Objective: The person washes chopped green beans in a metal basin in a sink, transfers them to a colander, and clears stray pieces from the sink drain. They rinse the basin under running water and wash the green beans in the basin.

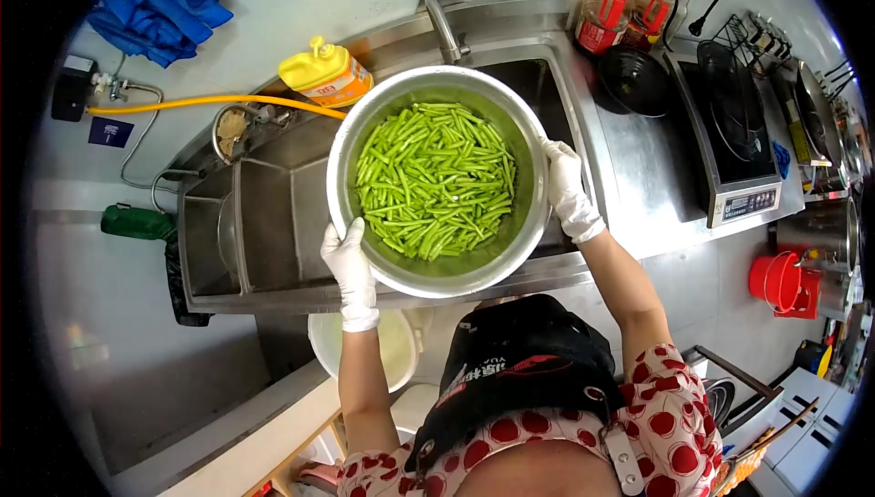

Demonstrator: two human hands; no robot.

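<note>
A large round metal basin (437, 283) is held level over the steel sink, between my two gloved hands. Cut green beans (437, 178) cover its bottom in a thick layer. My left hand (349, 264), in a white glove, grips the rim at the lower left, thumb on the edge. On the right side of the rim, my right hand (570, 189) is closed in a matching glove. The fingers under the basin are hidden. Behind the basin, the curved tap (444, 32) rises above the sink (283, 223), which the basin partly covers.
A yellow detergent jug (326, 73) and an orange hose (219, 99) are at the back left. Bottles (603, 9), a black bowl (633, 82) and an induction cooker (729, 141) stand at right. A pale tub (392, 351) sits below the sink; a red bucket (775, 280) is farther right.
</note>
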